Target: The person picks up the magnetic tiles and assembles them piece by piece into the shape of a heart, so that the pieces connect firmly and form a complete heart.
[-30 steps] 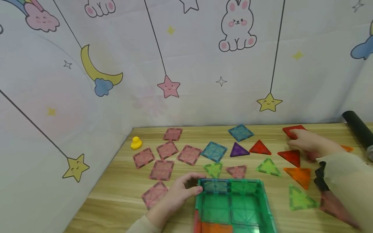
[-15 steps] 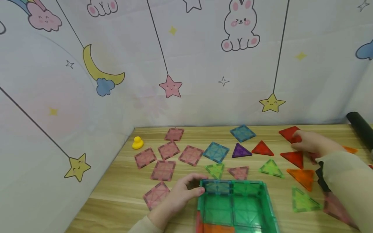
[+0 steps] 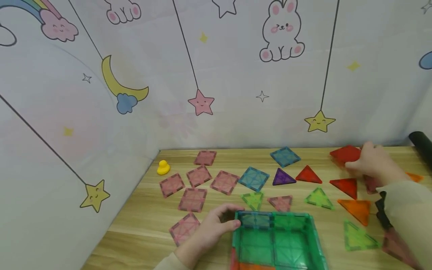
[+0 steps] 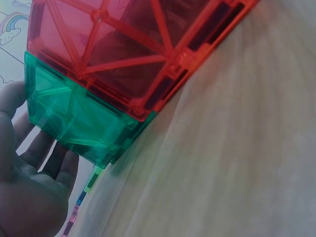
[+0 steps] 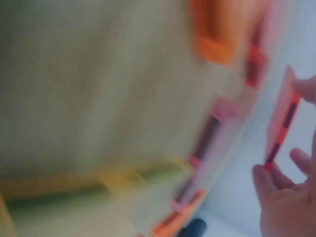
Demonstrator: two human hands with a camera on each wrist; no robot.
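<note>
My right hand (image 3: 376, 163) pinches a red square magnetic tile (image 3: 345, 153) at the back right. In the right wrist view the tile (image 5: 282, 123) is edge-on between thumb and fingertips, lifted off the table. My left hand (image 3: 212, 227) rests at the back left corner of an open-topped box (image 3: 291, 221) of magnetic tiles, mostly green with a blue back panel. Its thumb lies at the left wall and its index finger at the back. In the left wrist view its fingers are extended beside a green wall panel (image 4: 69, 113), below a red panel (image 4: 123, 44).
Pink square tiles (image 3: 192, 199) lie left, near a yellow toy duck (image 3: 163, 167). Behind the box are blue squares (image 3: 254, 179), a purple triangle (image 3: 283, 177) and red triangles (image 3: 308, 174). Green (image 3: 358, 237) and orange triangles (image 3: 356, 210) lie right. A black cylinder (image 3: 422, 146) stands far right.
My right hand has taken hold of the red square tile and raised it, shifting slightly right. My left hand keeps its place at the box corner. The head view has shifted slightly.
</note>
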